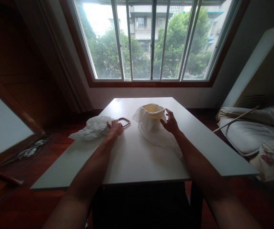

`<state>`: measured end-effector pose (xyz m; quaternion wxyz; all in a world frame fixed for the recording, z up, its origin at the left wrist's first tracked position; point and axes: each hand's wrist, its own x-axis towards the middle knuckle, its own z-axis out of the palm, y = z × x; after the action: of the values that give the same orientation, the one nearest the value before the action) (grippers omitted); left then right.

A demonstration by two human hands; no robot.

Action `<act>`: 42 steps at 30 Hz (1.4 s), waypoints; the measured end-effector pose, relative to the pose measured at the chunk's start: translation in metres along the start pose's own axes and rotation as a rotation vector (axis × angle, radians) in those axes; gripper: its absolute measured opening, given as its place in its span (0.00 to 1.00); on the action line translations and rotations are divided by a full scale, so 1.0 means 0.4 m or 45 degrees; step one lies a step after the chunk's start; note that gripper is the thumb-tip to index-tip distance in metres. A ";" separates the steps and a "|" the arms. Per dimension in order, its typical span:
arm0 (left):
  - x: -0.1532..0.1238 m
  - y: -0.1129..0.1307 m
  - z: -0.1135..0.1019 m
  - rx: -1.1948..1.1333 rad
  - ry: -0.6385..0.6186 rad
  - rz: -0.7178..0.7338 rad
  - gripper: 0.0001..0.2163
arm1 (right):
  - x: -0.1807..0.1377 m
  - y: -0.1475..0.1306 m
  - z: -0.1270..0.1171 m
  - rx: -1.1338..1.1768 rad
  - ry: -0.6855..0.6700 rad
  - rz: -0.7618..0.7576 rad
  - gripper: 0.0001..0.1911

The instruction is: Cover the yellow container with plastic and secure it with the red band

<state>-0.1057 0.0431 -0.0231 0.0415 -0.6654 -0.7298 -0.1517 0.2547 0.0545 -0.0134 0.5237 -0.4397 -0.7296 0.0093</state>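
My left hand [116, 128] is low over the left half of the white table, its fingers bent over the near end of a reddish-brown rounded rectangular frame [128, 120]. Part of that frame is hidden under the fingers. Against the same hand lies a crumpled white translucent plastic bag [90, 128]. Right of centre stands a white bag [148, 122] with a round open mouth, pale yellow inside, its loose end trailing toward me. My right hand [171, 123] is open at the right side of this bag's mouth, fingers apart. Whether it touches the bag I cannot tell.
The white table [132, 165] stands below a window [141, 47]. On the right are a pale folded cushion or mattress [258, 127], a thin stick [237, 119] and a tall white appliance [253, 63]. Cables [30, 149] lie on the floor at left.
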 end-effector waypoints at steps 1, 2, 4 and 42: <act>-0.003 0.009 -0.002 -0.035 0.083 0.033 0.09 | 0.002 -0.005 -0.002 -0.010 0.029 -0.013 0.37; -0.007 0.020 -0.007 -0.069 0.183 0.065 0.09 | 0.004 -0.011 -0.006 -0.023 0.061 -0.022 0.35; -0.022 0.050 -0.028 -0.129 0.405 0.127 0.11 | 0.008 -0.028 -0.013 -0.052 0.128 -0.047 0.32; -0.115 0.217 0.017 -0.265 -0.111 0.582 0.30 | 0.014 -0.027 0.007 0.489 0.129 0.075 0.14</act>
<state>-0.0144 0.0068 -0.0272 -0.0254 -0.8196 -0.5420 -0.1838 0.2452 0.0528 -0.0054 0.6335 -0.3528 -0.6739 0.1417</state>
